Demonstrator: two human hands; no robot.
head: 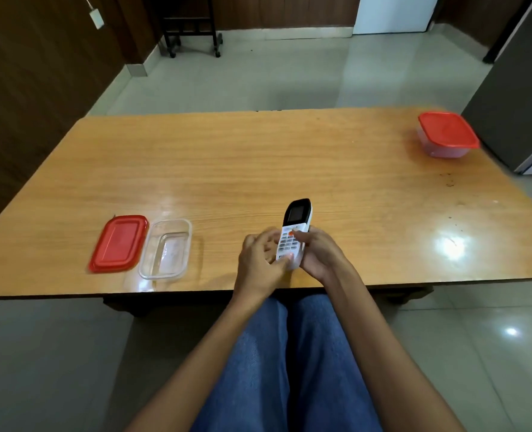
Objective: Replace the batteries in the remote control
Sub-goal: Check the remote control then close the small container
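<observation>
head view looks down over my two forearms, which reach forward from the bottom corners and meet near the front edge of the wooden table [258, 157]. i see the remote control [295, 232] held between both hands there, a white body with a black screen end. it is keypad side up, and the screen end points away from me and leans slightly right. whether its lower end touches the tabletop i cannot tell.

left hand [260, 263] grips the lower left side of the remote. its thumb lies across the bottom of the keypad, and its fingers curl in at the left edge. right hand [319, 254] wraps the right side, its thumb tip on the orange button at the top of the keypad and its fingers curled round behind. the back of the remote is turned away from me.

well to the left, a clear rectangular container [166, 247] sits open, its red lid [118, 243] flat just beside it. a second container with a red lid on [447, 135] stands at the far right corner. blue jeans [289, 353] show below the table edge.
</observation>
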